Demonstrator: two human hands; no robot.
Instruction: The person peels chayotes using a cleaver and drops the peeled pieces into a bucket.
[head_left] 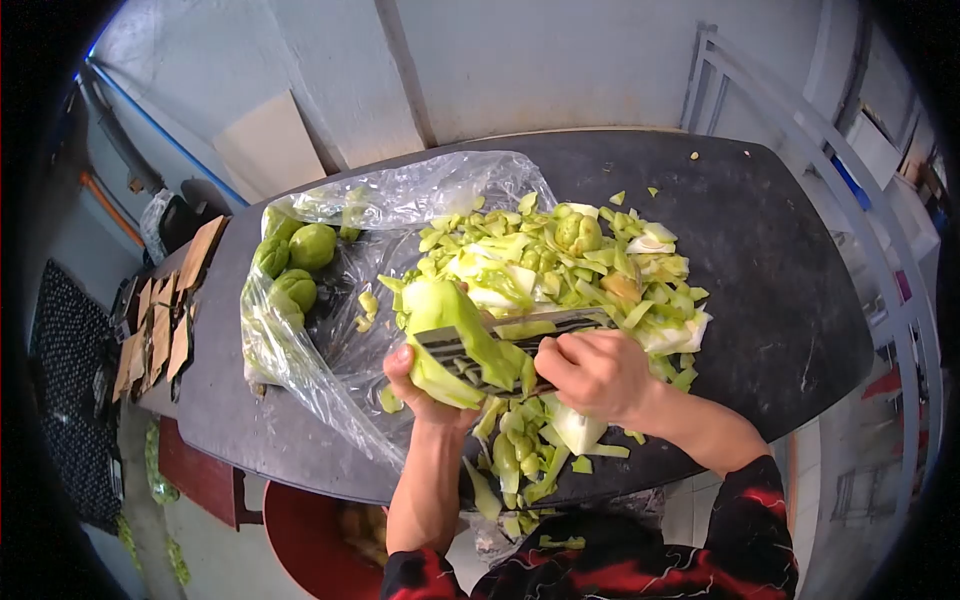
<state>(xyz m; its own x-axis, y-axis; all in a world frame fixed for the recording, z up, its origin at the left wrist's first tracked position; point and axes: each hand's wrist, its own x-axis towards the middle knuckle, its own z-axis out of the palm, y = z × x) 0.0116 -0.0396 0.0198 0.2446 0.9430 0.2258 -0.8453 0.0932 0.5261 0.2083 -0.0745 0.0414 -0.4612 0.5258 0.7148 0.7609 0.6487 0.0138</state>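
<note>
My left hand (432,395) is wrapped round the lower side of a large, pale green, partly peeled chayote (432,305). In my right hand (595,375) is a broad-bladed knife (550,325), its dark, streaky blade lying across the chayote. A strip of green peel (490,350) lies over the blade, hiding part of it; the knife's handle is mostly covered by my fingers. Beneath and beyond both hands spreads a heap of green peelings (600,270) with pale cut pieces among them.
Several whole chayotes (312,246) sit in a clear plastic bag (340,400) at the left of the dark table (780,300). Below the table's front edge stands a red tub (295,545). A grey metal railing (850,170) runs along the right.
</note>
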